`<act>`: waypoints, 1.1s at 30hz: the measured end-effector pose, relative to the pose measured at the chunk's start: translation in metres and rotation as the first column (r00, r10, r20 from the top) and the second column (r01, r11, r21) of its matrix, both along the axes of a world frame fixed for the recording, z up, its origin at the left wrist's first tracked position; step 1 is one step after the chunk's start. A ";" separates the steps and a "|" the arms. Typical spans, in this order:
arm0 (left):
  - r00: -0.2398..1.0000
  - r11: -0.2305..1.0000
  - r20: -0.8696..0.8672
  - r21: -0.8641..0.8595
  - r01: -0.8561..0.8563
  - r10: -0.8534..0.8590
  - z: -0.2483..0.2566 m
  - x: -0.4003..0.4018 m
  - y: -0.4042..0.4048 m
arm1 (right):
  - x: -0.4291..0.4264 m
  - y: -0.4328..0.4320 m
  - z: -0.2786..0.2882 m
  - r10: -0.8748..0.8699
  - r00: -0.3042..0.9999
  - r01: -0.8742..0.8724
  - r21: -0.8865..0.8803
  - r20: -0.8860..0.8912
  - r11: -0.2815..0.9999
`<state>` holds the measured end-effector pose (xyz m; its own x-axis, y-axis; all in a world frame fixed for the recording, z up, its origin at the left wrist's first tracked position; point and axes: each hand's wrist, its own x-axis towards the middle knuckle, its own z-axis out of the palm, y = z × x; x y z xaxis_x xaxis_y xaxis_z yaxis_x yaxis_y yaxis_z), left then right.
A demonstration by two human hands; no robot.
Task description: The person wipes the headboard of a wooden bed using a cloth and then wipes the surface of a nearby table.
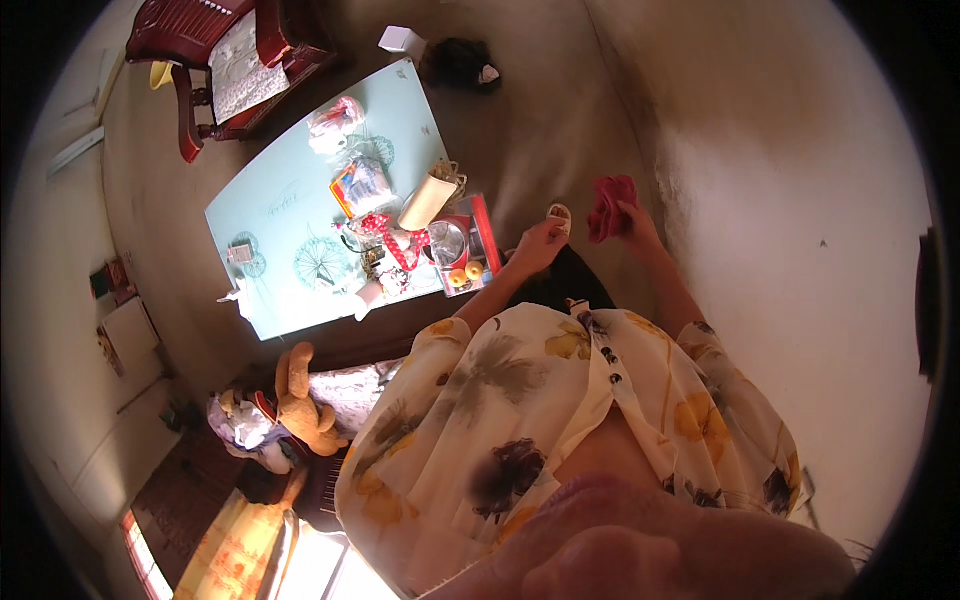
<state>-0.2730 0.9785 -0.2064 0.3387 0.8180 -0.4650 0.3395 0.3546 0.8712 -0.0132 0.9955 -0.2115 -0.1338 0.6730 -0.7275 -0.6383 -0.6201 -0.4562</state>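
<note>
My right hand (637, 223) holds a crumpled red cloth (613, 206) by its side, near the wall. My left hand (541, 246) is in front of my waist, its fingers curled inward; I cannot tell whether anything small is in them. A sandalled foot (559, 214) shows just beyond that hand. To the left of my left hand is the corner of a glass-topped table (281, 262). On that corner are two yellow round fruits (466, 274), a red container (451, 244) with a clear plastic bag in it, and a red polka-dot ribbon (397, 244).
A pale wall (795, 225) runs along my right. A wooden armchair (270, 45) stands beyond the table. A dark bag-like bundle (461, 64) and a white box (402, 41) lie on the floor ahead. A plush toy (304, 412) rests on a seat at left.
</note>
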 end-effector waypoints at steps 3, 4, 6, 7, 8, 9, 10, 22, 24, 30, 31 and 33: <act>0.995 0.995 -0.017 -0.005 -0.097 0.097 -0.016 -0.014 0.018 | 0.003 0.018 -0.007 0.035 0.998 -0.036 0.018 0.061 0.999; 0.990 0.987 -0.030 -0.080 -0.138 0.136 -0.019 -0.020 0.024 | 0.001 0.025 -0.009 0.056 0.995 -0.058 0.016 0.081 0.998; 0.975 0.977 -0.058 0.019 -0.212 0.213 -0.021 -0.035 0.036 | -0.013 0.042 -0.015 0.148 0.984 -0.145 -0.034 0.102 0.989; 0.965 0.970 -0.108 0.000 -0.243 0.241 -0.020 -0.043 0.040 | -0.018 0.052 -0.017 0.185 0.970 -0.167 -0.123 0.157 0.978; 0.947 0.953 -0.109 0.047 -0.300 0.303 -0.018 -0.052 0.041 | -0.026 0.061 -0.019 0.255 0.956 -0.243 -0.100 0.145 0.965; 0.923 0.933 -0.133 0.056 -0.355 0.360 -0.015 -0.061 0.043 | -0.038 0.070 -0.022 0.319 0.933 -0.300 -0.130 0.167 0.945; 0.895 0.906 -0.143 0.086 -0.414 0.422 -0.015 -0.072 0.046 | -0.048 0.082 -0.025 0.382 0.903 -0.349 -0.181 0.195 0.919; 0.525 0.553 -0.244 0.064 -0.831 0.816 -0.096 -0.242 0.179 | -0.115 0.243 -0.044 0.716 0.576 -0.698 -0.219 0.395 0.682; 0.436 0.455 -0.213 0.052 -0.889 0.875 -0.106 -0.272 0.216 | -0.131 0.279 -0.056 0.730 0.547 -0.755 -0.135 0.409 0.641; 0.203 0.196 -0.044 -0.138 -0.971 0.978 -0.129 -0.327 0.275 | -0.184 0.374 -0.103 0.787 0.302 -0.903 -0.104 0.539 0.418; 0.183 0.166 -0.035 -0.276 -0.947 0.983 -0.131 -0.335 0.281 | -0.204 0.390 -0.117 0.758 0.286 -0.929 -0.026 0.586 0.370; 0.159 0.134 -0.028 -0.414 -0.900 0.987 -0.137 -0.347 0.294 | -0.243 0.423 -0.137 0.691 0.201 -0.955 -0.020 0.695 0.297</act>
